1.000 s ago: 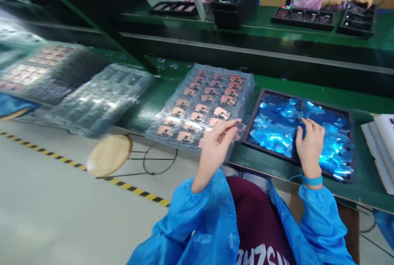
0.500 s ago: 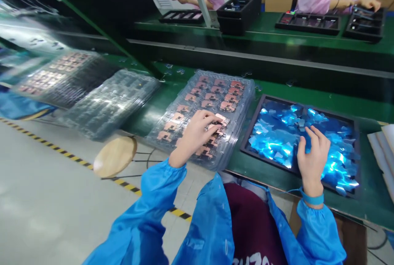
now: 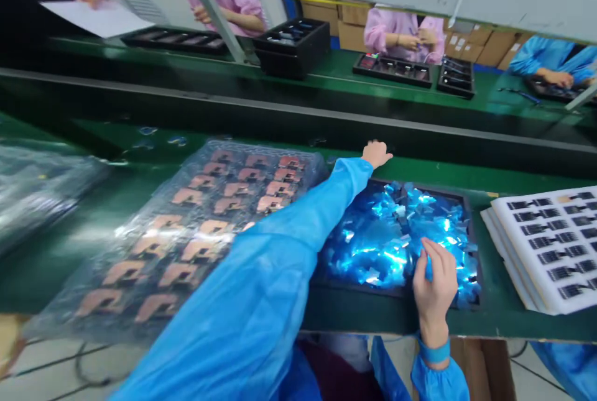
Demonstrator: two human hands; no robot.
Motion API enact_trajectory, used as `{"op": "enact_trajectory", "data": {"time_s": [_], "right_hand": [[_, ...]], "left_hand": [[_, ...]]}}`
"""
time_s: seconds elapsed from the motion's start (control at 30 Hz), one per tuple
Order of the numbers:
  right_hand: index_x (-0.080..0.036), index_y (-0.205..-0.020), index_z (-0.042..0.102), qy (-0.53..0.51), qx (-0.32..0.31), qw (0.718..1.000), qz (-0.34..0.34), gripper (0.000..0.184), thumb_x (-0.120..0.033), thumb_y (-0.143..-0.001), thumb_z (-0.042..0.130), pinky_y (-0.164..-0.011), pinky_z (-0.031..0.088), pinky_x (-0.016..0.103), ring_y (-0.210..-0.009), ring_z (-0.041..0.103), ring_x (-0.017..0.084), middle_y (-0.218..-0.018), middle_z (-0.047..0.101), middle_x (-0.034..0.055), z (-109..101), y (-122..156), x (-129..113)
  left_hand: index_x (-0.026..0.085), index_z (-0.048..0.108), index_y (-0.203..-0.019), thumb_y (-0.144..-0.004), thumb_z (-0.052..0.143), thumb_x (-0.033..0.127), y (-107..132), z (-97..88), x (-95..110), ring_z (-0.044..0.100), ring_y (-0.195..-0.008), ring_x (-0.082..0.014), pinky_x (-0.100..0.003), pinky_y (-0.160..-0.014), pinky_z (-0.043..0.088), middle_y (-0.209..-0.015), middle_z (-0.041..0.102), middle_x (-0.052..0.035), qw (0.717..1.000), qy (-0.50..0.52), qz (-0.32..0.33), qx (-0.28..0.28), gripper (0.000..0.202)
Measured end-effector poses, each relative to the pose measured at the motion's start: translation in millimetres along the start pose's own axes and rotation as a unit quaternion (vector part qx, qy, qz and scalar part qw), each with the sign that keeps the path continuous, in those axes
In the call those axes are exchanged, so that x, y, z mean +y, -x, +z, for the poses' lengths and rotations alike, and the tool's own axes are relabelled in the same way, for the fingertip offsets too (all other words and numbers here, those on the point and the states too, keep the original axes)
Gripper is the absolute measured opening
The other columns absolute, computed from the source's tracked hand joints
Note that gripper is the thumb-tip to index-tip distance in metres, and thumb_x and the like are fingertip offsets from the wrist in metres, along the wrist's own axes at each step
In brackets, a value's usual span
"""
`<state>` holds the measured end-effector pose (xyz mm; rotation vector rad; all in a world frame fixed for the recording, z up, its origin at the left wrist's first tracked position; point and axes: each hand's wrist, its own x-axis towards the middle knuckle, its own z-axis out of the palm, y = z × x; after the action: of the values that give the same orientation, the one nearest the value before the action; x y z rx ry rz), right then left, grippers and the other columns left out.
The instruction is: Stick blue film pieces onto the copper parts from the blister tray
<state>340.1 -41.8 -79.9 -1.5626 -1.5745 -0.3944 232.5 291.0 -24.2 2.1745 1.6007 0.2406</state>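
My left hand (image 3: 375, 153) is stretched far forward over the green bench to the edge of the dark conveyor belt (image 3: 298, 124); its fingers are curled and I cannot see anything in them. My right hand (image 3: 436, 286) rests with fingers apart on shiny blue film pieces (image 3: 392, 239) piled in a black tray (image 3: 459, 197). To the left lies a clear blister tray (image 3: 153, 245) of copper-coloured parts, partly under my blue sleeve.
A stack of white trays (image 3: 541, 245) holding small dark parts lies at the right. Beyond the belt stand black trays (image 3: 396, 68) and a black bin (image 3: 291, 46), where people in pink and blue coats are at work. More clear trays (image 3: 37, 189) are at the far left.
My left hand left the copper-part tray and reached forward to the belt's edge. The view swung right and closer to the bench. My right hand stayed on the blue film.
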Motion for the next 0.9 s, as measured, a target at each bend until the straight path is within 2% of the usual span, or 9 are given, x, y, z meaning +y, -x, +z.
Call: {"op": "enact_trajectory", "data": {"time_s": [0.13,0.23,0.33,0.4,0.5,0.57,0.67,0.77,0.9], "right_hand": [[-0.018,-0.130,0.070,0.016,0.015,1.000,0.004,0.036,0.000,-0.099,0.065,-0.091,0.063,0.042,-0.106,0.075,0.025,-0.113,0.081,0.0130,-11.4,11.4,-0.6],[-0.019,-0.129,0.070,0.024,0.022,0.999,0.012,0.036,0.000,-0.100,0.064,-0.090,0.063,0.043,-0.104,0.075,0.025,-0.111,0.081,0.0117,-13.3,11.7,0.7],[-0.021,-0.129,0.071,0.008,0.032,0.999,0.018,0.035,-0.002,-0.101,0.063,-0.091,0.063,0.045,-0.106,0.075,0.026,-0.112,0.081,0.0117,-12.1,2.7,-0.2],[-0.022,-0.128,0.072,-0.034,0.034,0.998,0.040,0.031,-0.007,-0.102,0.062,-0.095,0.063,0.047,-0.110,0.075,0.027,-0.115,0.080,0.0116,-11.2,-8.2,-5.8],[-0.024,-0.131,0.071,-0.162,0.007,0.977,0.135,0.027,-0.020,-0.105,0.062,-0.093,0.065,0.045,-0.111,0.075,0.026,-0.121,0.078,0.0117,-10.8,-28.3,-23.0],[-0.024,-0.138,0.067,-0.270,-0.028,0.937,0.219,0.034,-0.029,-0.104,0.066,-0.084,0.066,0.039,-0.107,0.076,0.024,-0.125,0.077,0.0117,-11.5,-39.4,-36.7],[-0.024,-0.127,0.073,-0.382,-0.078,0.869,0.305,0.034,-0.038,-0.096,0.078,-0.075,0.066,0.032,-0.094,0.076,0.020,-0.117,0.078,0.0076,-14.6,-45.5,-53.1],[-0.023,-0.106,0.078,-0.439,-0.117,0.823,0.342,0.025,-0.043,-0.090,0.084,-0.075,0.066,0.030,-0.083,0.077,0.018,-0.101,0.081,0.0032,-19.9,-40.0,-61.6],[-0.023,-0.102,0.083,-0.475,-0.162,0.795,0.340,0.024,-0.044,-0.091,0.082,-0.078,0.069,0.033,-0.081,0.080,0.020,-0.097,0.084,0.0035,-28.2,-30.1,-64.8]], "left_hand": [[0.003,0.068,-0.126,-0.082,0.093,0.042,-14.6,22.7,12.1,0.050,-0.142,-0.0438,-0.046,-0.113,0.046,-0.146,0.056,-0.0330,0.997,0.058,-0.035,0.037,0.063],[0.006,0.072,-0.113,-0.077,0.096,0.028,-11.7,13.9,9.1,0.062,-0.130,-0.0379,-0.041,-0.107,0.050,-0.128,0.069,-0.0269,0.992,0.113,-0.046,0.023,0.049],[0.010,0.076,-0.100,-0.081,0.089,0.018,9.6,-5.4,5.6,0.073,-0.105,-0.0287,-0.036,-0.092,0.057,-0.106,0.078,-0.0177,0.983,0.179,-0.032,-0.019,0.025],[0.012,0.078,-0.098,-0.085,0.083,0.019,42.7,-16.0,3.5,0.075,-0.090,-0.0230,-0.032,-0.081,0.059,-0.099,0.080,-0.0134,0.974,0.222,-0.015,-0.051,0.015],[0.013,0.079,-0.097,-0.087,0.082,0.027,120.8,-23.5,0.6,0.074,-0.076,-0.0186,-0.027,-0.067,0.057,-0.092,0.081,-0.0105,0.935,0.334,0.029,-0.115,0.017],[0.014,0.078,-0.097,-0.083,0.083,0.029,180.7,-24.4,0.1,0.073,-0.073,-0.0185,-0.026,-0.064,0.057,-0.086,0.080,-0.0081,0.901,0.405,0.054,-0.146,0.022],[0.015,0.078,-0.100,-0.081,0.083,0.030,256.7,-23.4,1.8,0.077,-0.081,-0.0207,-0.028,-0.072,0.061,-0.086,0.081,-0.0061,0.895,0.425,0.057,-0.124,0.025],[0.016,0.079,-0.104,-0.085,0.079,0.036,301.8,-20.5,1.4,0.079,-0.090,-0.0233,-0.032,-0.082,0.065,-0.099,0.083,-0.0072,0.901,0.427,0.039,-0.069,0.027],[0.019,0.082,-0.101,-0.087,0.080,0.036,327.5,-12.4,-6.1,0.078,-0.091,-0.0245,-0.034,-0.087,0.065,-0.098,0.083,-0.0057,0.903,0.430,0.017,-0.002,0.022]]}}
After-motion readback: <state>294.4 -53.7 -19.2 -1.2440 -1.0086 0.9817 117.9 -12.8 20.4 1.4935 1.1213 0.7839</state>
